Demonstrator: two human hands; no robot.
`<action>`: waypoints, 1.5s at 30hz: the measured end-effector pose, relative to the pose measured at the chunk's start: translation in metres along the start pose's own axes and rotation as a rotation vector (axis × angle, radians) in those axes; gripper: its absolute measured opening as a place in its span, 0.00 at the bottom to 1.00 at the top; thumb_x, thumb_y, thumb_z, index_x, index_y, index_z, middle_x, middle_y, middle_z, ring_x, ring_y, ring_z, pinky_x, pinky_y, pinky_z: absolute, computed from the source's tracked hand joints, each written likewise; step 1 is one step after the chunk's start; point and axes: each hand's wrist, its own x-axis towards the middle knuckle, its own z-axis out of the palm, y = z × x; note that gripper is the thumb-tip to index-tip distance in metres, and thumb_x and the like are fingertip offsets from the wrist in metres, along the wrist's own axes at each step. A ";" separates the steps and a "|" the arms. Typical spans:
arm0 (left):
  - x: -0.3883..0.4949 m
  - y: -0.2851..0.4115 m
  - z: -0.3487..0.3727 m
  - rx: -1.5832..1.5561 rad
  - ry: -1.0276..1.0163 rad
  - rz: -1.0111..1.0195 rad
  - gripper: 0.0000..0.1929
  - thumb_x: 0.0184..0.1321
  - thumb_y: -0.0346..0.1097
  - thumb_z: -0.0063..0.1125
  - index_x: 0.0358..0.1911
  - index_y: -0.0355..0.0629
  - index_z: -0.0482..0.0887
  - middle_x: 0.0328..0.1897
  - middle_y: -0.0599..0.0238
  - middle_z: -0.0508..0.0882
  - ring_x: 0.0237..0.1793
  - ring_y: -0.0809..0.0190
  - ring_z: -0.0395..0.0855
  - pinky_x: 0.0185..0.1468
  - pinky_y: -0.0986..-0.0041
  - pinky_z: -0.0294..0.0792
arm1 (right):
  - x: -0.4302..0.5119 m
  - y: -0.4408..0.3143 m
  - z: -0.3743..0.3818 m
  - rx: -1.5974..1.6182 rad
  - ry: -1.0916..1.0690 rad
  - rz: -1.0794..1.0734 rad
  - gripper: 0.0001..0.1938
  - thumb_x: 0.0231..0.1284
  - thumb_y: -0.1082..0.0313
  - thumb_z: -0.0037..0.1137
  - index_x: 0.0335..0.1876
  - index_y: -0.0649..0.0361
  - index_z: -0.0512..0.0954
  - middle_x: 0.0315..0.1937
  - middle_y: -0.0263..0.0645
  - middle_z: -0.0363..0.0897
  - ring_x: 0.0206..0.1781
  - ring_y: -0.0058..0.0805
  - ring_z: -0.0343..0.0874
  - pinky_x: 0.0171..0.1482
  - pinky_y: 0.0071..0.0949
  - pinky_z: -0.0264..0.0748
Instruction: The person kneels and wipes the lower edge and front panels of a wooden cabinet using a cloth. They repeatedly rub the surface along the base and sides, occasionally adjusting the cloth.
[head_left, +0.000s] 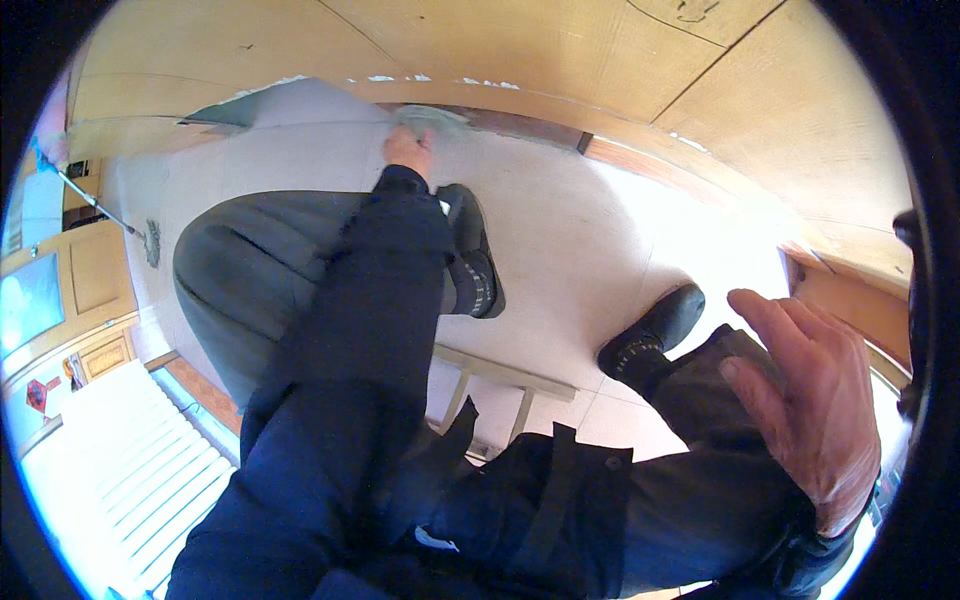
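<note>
My left hand (409, 150) reaches forward at floor level to the base of the wooden cabinet (555, 60). It is blurred, with its fingers closed on what looks like a pale greenish cloth (433, 116). The cloth lies against the dark reddish kickboard (525, 127) under the cabinet; its exact outline is lost in the blur. My right hand (814, 390) is empty, by my right knee, the thumb apart from the loosely bent fingers. Beneath me is part of a wooden frame, perhaps a low stool (510, 375).
My dark shoes (480, 255) stand on a pale tiled floor (555, 232). A mop (154, 244) leans at the left, its handle slanting up. A white radiator (161, 480) and a wooden door (94, 274) are farther left. White flaking patches (491, 84) mark the cabinet's lower edge.
</note>
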 end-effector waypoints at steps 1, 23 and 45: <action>0.007 -0.015 -0.004 0.095 0.086 -0.011 0.28 0.58 0.59 0.55 0.31 0.33 0.80 0.33 0.46 0.83 0.37 0.40 0.81 0.45 0.55 0.70 | -0.001 0.000 0.001 -0.024 0.012 -0.008 0.21 0.47 0.73 0.62 0.51 0.65 0.74 0.37 0.50 0.78 0.39 0.47 0.78 0.45 0.38 0.72; -0.008 0.007 -0.002 -0.279 0.065 0.057 0.22 0.61 0.52 0.54 0.32 0.34 0.78 0.38 0.41 0.81 0.47 0.38 0.77 0.49 0.51 0.69 | 0.008 -0.003 0.008 -0.088 -0.050 -0.080 0.22 0.44 0.72 0.64 0.49 0.62 0.74 0.35 0.46 0.79 0.38 0.46 0.78 0.42 0.40 0.73; 0.025 -0.001 -0.082 -1.789 0.707 -0.882 0.14 0.60 0.36 0.47 0.48 0.39 0.68 0.41 0.57 0.76 0.32 0.58 0.76 0.30 0.68 0.70 | 0.012 -0.007 0.006 -0.159 -0.012 -0.157 0.18 0.49 0.69 0.62 0.48 0.60 0.75 0.33 0.47 0.78 0.39 0.48 0.77 0.42 0.42 0.71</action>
